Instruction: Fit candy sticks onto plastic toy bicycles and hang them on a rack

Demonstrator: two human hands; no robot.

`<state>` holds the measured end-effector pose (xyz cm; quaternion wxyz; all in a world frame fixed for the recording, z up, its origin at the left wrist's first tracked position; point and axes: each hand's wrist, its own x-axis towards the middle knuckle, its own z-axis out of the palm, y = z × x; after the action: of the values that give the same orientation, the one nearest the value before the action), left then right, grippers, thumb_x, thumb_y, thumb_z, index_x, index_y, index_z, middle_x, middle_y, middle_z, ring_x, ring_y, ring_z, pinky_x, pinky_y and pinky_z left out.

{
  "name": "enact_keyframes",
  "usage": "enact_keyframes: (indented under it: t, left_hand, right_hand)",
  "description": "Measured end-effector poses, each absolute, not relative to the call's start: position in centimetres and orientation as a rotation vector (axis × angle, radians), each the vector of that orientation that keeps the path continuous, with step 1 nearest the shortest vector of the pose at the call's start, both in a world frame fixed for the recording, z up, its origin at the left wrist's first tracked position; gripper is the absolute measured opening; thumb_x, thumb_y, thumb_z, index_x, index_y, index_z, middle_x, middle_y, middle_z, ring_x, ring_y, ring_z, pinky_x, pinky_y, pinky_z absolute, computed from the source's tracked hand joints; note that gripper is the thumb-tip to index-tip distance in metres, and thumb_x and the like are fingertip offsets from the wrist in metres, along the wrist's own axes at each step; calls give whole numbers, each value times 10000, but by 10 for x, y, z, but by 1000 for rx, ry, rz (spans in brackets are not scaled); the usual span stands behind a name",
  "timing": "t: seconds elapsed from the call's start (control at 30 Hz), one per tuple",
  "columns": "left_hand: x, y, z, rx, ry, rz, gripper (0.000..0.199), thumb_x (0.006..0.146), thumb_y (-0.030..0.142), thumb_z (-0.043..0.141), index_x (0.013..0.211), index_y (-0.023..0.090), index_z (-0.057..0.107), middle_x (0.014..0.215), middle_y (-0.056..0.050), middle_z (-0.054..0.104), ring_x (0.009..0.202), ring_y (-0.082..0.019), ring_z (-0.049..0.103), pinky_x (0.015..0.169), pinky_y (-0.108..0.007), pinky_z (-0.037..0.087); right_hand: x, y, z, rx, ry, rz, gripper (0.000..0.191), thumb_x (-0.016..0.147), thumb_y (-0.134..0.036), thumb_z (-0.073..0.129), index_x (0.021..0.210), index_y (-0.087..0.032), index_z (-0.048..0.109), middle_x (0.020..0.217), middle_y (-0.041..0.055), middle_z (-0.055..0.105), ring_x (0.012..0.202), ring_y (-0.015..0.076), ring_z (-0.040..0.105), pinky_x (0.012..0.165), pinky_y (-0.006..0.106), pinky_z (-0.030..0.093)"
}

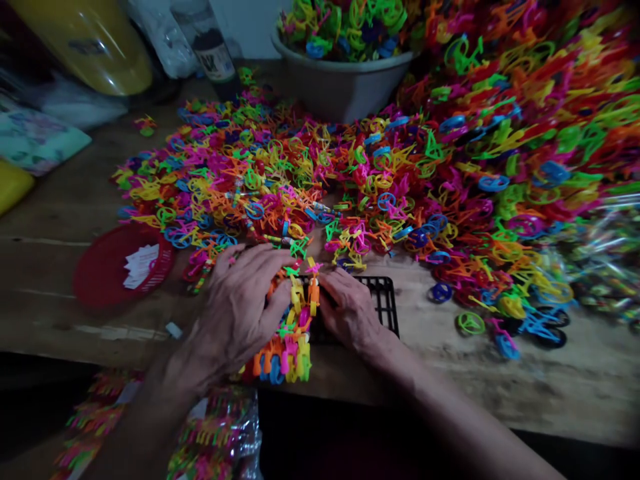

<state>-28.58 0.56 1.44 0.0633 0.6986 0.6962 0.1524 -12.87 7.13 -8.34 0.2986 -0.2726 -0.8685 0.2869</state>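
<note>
Left hand [245,293] curls along the toy row [303,320], right hand [353,310] bunched opposite, both grips unclear, probably keeping it aligned by the black rack [394,305]; loose parts [280,160] heap beyond on the table [420,363], seemingly for easy reach.

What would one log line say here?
left hand: curled against lined-up multicoloured plastic toys | right hand: beside them, over black gridded tray
</note>
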Motion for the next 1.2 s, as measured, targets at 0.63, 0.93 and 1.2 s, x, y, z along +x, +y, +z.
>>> enact_keyframes:
  t: [0.63,0.93,1.2]
  left_hand:
    - [-285,12,8,1538,1912,1041,381,926,300,318,1239,207,515,1288,-61,529,1191,-234,471,1033,-428,363]
    - [-317,-4,2,1120,1683,1483,323,921,322,418,1161,160,560,1265,-84,559,1209,-216,485,1084,-408,341]
    - [-307,-7,-14,1280,1763,1241,322,932,331,403,1173,173,548,1233,-69,574,1159,-194,517,1034,-357,379]
  right_hand:
    - [-131,58,-81,-803,-2342,715,203,877,-97,437,990,-149,597,908,79,637,855,193,567,772,303,492]
    - [-115,88,-21,-725,-2188,1072,301,865,-222,556,1165,-218,581,1107,71,644,1005,191,608,887,344,492]
    - [-133,92,-37,-673,-2051,1716,536,877,-405,549,1362,-247,387,1281,91,543,1172,216,526,945,394,474]
